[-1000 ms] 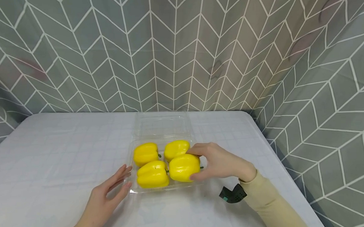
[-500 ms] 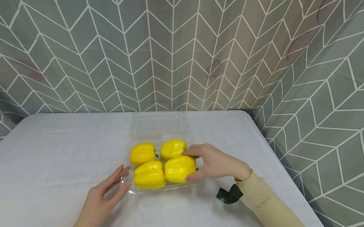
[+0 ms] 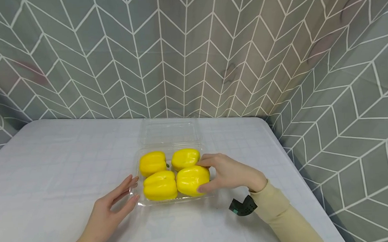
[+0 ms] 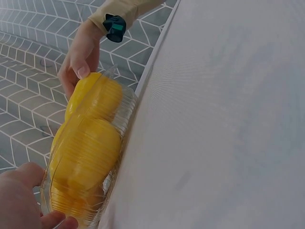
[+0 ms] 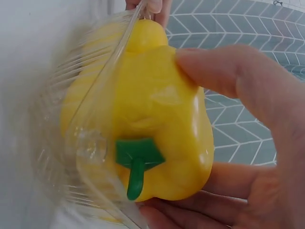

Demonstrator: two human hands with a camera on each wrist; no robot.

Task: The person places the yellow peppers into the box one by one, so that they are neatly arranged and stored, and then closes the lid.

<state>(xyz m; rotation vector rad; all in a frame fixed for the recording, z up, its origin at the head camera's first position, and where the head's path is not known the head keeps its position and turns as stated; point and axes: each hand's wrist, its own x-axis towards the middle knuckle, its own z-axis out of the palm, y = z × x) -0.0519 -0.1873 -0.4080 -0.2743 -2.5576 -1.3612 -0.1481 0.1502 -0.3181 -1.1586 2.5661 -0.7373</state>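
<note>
Toward the front right of a clear plastic clamshell container, my right hand holds a yellow bell pepper between thumb and fingers. The right wrist view shows its green stem facing the camera and the container's rim running along it. Other yellow bell peppers lie in the container: one at front left, one at back left and one at back right. My left hand touches the container's left side with extended fingers, its thumb near the front corner.
The container's clear lid lies folded back behind the base. Under it is a table with a white cloth. A grey patterned curtain hangs behind and along the right side. A black wrist device sits at the right cuff.
The right hand and its pepper have shifted slightly left, and the stem has nearly gone from the head view. The container and left hand sit a little further left.
</note>
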